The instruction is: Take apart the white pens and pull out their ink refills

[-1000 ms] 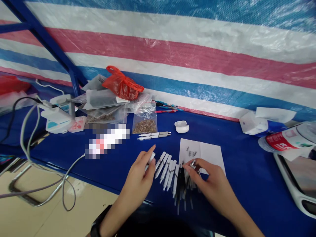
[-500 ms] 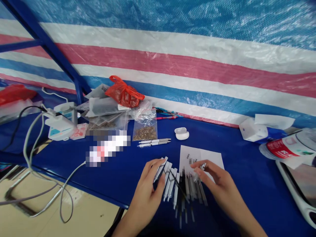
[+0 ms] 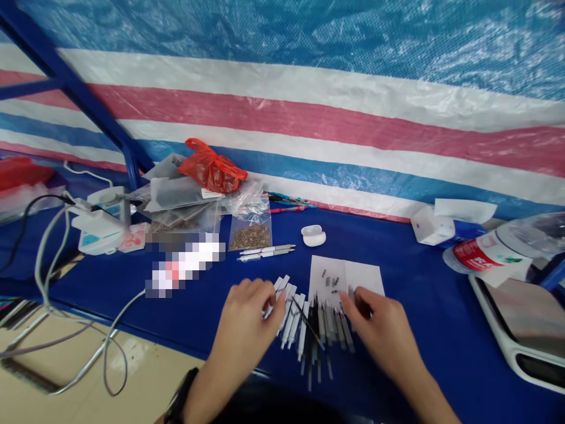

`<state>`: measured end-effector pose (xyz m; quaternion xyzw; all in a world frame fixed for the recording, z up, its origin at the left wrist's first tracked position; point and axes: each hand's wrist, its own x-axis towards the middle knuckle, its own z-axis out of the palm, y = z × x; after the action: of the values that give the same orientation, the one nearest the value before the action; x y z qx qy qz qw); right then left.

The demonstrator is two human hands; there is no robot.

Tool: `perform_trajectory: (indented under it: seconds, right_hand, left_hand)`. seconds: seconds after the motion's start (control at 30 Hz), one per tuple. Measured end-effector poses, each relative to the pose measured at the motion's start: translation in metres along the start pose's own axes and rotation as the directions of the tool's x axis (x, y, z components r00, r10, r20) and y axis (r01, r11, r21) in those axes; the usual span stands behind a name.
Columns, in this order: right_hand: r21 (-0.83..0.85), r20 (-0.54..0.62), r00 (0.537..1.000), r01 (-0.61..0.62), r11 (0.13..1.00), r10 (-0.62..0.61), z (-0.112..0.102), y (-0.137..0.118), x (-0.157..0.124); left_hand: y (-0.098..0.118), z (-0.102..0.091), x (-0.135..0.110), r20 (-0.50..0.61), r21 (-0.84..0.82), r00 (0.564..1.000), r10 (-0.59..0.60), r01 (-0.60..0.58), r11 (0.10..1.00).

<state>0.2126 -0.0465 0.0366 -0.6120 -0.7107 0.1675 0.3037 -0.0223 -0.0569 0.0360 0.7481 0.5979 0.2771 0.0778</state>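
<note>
My left hand (image 3: 251, 315) is curled at the left end of a row of white pen barrels (image 3: 291, 321). Its fingers are bent in, and whatever they hold is hidden. To the right, my right hand (image 3: 382, 324) is closed beside the grey pen parts (image 3: 329, 324), thumb and fingers together near the paper's lower edge. A small greyish piece seems to show at its fingertips, too blurred to name. Between the hands lie dark, thin refills (image 3: 309, 365), their ends toward me. Several small dark springs (image 3: 329, 281) rest on a white sheet of paper (image 3: 366, 274).
Two assembled pens (image 3: 267, 253) lie beside a zip bag of small brown parts (image 3: 251, 237). An open white earbud case (image 3: 313, 237) sits behind the paper. At right are a plastic bottle (image 3: 489, 250) and a scale (image 3: 521, 330); a power strip cable (image 3: 117, 324) hangs at left.
My left hand has turned knuckles-up and curled its fingers. My right hand has lowered and closed near the grey parts; the clear, silvery piece it held no longer shows plainly. The view has shifted slightly right.
</note>
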Motion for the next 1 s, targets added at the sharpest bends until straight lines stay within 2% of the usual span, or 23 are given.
perform_trajectory:
  seconds: [0.1, 0.17, 0.27, 0.4, 0.53, 0.73, 0.87, 0.93, 1.0]
  right_hand:
    - [-0.122, -0.085, 0.99, 0.104, 0.987, -0.115, 0.013, -0.005, -0.027]
    - [-0.176, -0.111, 0.983, 0.125, 0.976, -0.146, 0.015, -0.003, -0.038]
    - [-0.216, -0.138, 0.98, 0.114, 0.97, -0.146, 0.011, 0.0, -0.044]
    - [-0.246, -0.164, 0.977, 0.095, 0.965, -0.138, 0.005, 0.0, -0.046]
    - [-0.252, -0.152, 0.982, 0.072, 0.965, -0.113, 0.01, 0.0, -0.049]
    - [-0.244, -0.121, 0.989, 0.058, 0.968, -0.089, 0.023, -0.001, -0.046]
    - [-0.164, -0.108, 0.992, 0.044, 0.985, -0.062, 0.019, 0.0, -0.042]
    - [-0.105, -0.116, 0.993, 0.024, 0.994, -0.036, 0.015, 0.002, -0.043]
    - [-0.067, -0.159, 0.987, -0.004, 0.998, -0.007, 0.012, 0.005, -0.047]
  left_hand:
    - [0.02, 0.014, -0.024, -0.001, 0.061, 0.997, 0.083, -0.083, 0.995]
    - [0.029, 0.024, -0.032, -0.031, 0.106, 0.997, 0.077, -0.073, 0.992]
    - [0.033, 0.033, -0.027, -0.056, 0.193, 0.997, 0.053, -0.041, 0.98]
    - [0.035, 0.038, -0.018, 0.009, 0.245, 0.998, 0.055, -0.055, 0.968]
    - [0.04, 0.042, -0.03, 0.018, 0.228, 0.998, 0.066, -0.068, 0.971]
    - [0.04, 0.049, -0.048, -0.038, 0.183, 0.994, 0.107, -0.098, 0.978]
    - [0.042, 0.047, -0.05, -0.109, 0.039, 0.989, 0.101, -0.097, 0.995]
    - [0.046, 0.034, -0.048, -0.114, -0.158, 0.99, 0.078, -0.096, 0.983]
    - [0.051, 0.014, -0.045, -0.015, -0.437, 0.997, 0.077, -0.075, 0.896]
